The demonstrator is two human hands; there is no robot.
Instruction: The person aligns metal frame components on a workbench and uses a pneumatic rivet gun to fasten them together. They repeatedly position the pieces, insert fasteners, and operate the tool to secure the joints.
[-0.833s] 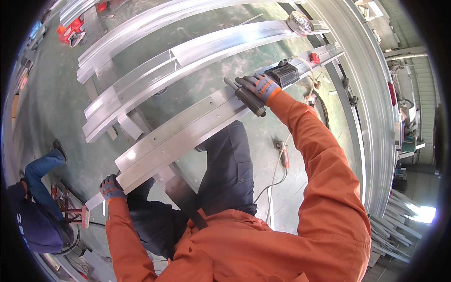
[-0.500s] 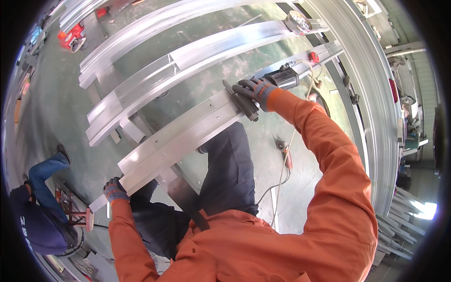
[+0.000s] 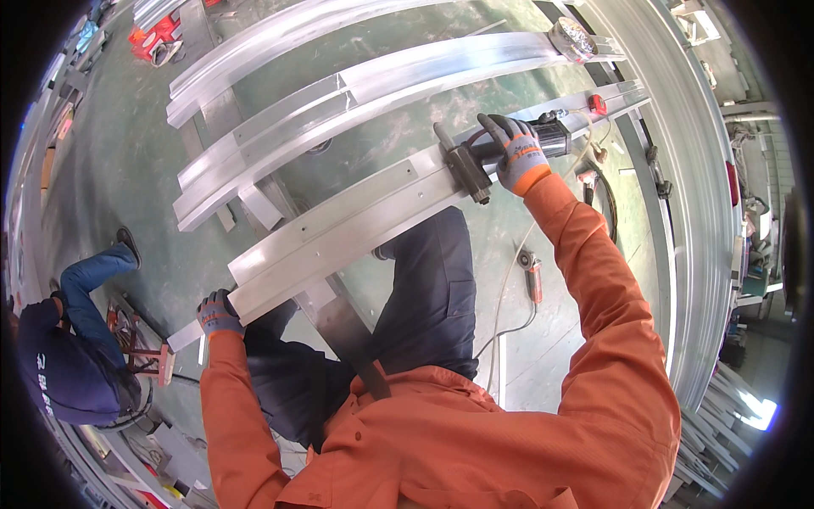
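My gloved left hand (image 3: 220, 313) closes around the near left end of a long silver metal profile (image 3: 339, 233). The profile lies slanting across a crosswise metal bar (image 3: 331, 314) over my legs, and several small holes show along it. Farther up the profile, a dark power tool with a thick black cylindrical body and a heavy metal head (image 3: 468, 172) sits across it. My gloved right hand (image 3: 519, 157) is bent over the tool's body behind that head, fingers curled on it. The palm side of the grip is hidden.
More profiles (image 3: 280, 127) lie parallel beyond, one bearing a round tin (image 3: 572, 41). A red-handled angle grinder (image 3: 532, 276) with its cable is on the floor at right. A stack of long profiles (image 3: 687, 212) runs along the right. A co-worker (image 3: 76, 365) sits at far left.
My right hand has slid away from the tool's head, farther along its body. The whole view has shifted a little; my left hand stays at the profile's end.
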